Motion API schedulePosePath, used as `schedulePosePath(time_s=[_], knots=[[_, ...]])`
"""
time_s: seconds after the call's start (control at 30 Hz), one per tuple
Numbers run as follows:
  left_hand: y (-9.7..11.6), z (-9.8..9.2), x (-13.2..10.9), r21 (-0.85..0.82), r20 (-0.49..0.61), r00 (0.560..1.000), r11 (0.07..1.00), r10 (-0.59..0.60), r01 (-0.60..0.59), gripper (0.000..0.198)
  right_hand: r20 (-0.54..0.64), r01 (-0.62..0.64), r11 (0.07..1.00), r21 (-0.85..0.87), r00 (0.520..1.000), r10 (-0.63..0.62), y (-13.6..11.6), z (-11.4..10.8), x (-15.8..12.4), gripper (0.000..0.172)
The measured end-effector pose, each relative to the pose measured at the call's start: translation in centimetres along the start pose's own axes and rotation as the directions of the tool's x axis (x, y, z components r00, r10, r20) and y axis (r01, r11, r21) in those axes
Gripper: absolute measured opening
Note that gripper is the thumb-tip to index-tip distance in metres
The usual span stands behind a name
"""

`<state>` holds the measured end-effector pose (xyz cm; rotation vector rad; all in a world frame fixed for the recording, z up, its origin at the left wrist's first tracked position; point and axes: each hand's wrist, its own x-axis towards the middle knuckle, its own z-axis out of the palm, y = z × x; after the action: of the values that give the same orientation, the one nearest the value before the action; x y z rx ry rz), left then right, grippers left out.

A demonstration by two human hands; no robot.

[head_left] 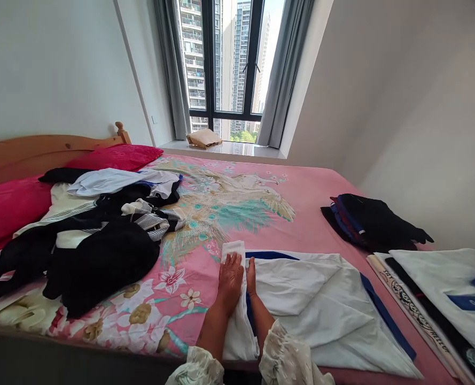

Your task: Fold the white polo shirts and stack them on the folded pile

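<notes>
A white garment with navy-blue edging (321,305) lies spread near the front edge of the bed. Its left side is turned over into a narrow white strip (239,342). My left hand (231,278) rests flat on that strip, fingers stretched forward. Close beside it, my right hand (251,278) stands on its edge against the strip's right side, its visible fingers straight. Neither hand grips anything that I can see. Ruffled cream sleeves (289,353) cover my forearms.
A loose heap of black and white clothes (104,256) lies left, by red pillows (16,208). Folded dark clothes (373,219) and a stack of folded white and black garments (433,267) sit right. A floral pink sheet (301,182) covers the bed. A window stands behind.
</notes>
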<state>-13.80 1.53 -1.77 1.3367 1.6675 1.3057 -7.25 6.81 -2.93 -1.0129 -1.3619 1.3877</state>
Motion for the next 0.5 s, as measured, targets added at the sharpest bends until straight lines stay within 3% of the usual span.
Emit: schedulePosePath(time_s=[0.1, 0.27, 0.4, 0.5], knots=[[0.1, 0.1, -0.3, 0.16, 0.038, 0.999, 0.986, 0.036, -0.041, 0.051, -0.046, -0.045, 0.999, 0.001, 0.998, 0.045, -0.1, -1.1, -0.1, 0.074], [0.3, 0.5, -1.1, 0.333, 0.125, 0.99, 0.936, 0.073, -0.111, 0.051, 0.056, -0.042, 0.999, 0.0, 0.998, 0.042, -1.7, -3.6, 0.5, 0.081], [0.7, 1.0, -1.6, 0.569, 0.287, 0.95, 0.777, 0.122, -0.271, 0.053, 0.044, 0.018, 0.995, -0.096, 0.999, -0.013, -3.2, -5.3, 1.3, 0.075], [1.0, 1.3, -1.5, 0.626, 0.335, 0.931, 0.705, 0.145, -0.335, 0.055, 0.108, 0.109, 0.974, -0.197, 0.99, -0.089, -3.9, -4.2, 1.2, 0.06]])
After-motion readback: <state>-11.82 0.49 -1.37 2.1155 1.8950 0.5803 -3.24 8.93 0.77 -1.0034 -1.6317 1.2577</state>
